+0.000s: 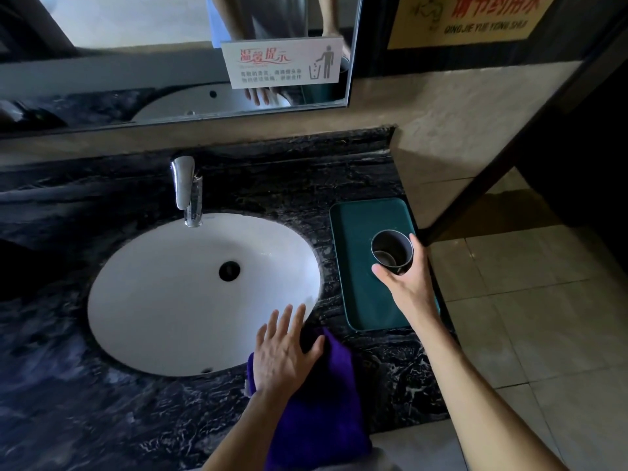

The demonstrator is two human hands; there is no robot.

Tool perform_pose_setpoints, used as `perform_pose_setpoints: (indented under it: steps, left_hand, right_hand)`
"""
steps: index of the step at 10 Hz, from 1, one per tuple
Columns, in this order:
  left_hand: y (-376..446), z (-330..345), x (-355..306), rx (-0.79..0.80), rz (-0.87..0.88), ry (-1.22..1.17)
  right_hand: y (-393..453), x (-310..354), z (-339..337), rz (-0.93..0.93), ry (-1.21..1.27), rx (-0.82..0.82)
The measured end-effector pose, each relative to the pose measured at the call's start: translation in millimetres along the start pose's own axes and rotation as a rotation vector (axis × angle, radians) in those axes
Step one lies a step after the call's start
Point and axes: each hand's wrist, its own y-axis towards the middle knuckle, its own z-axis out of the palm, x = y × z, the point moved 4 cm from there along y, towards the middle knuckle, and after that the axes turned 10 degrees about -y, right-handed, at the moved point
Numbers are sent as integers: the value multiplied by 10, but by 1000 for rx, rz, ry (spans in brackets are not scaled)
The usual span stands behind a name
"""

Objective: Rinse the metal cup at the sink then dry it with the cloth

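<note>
Gripping upright round metal cup (pixel 390 248) over dark green tray (pixel 356 226): right hand (pixel 406 283); left hand (pixel 282 351) flat, fingers spread, on purple cloth (pixel 326 402).

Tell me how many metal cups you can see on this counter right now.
1. The metal cup stands upright over the green tray right of the sink, gripped by the right hand. The mirror shows only a partial reflection; none seem hidden elsewhere.
</note>
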Motion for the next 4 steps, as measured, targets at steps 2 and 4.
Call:
perform_pose_setpoints:
  steps: [2, 4]
  left_hand:
    - [4, -5, 1, -13, 7, -18]
    - [-4, -75, -12, 44, -8, -68]
  right_hand:
    - [-23, -71, -15, 6, 19, 13]
    - [-208, 209, -140, -64, 52, -119]
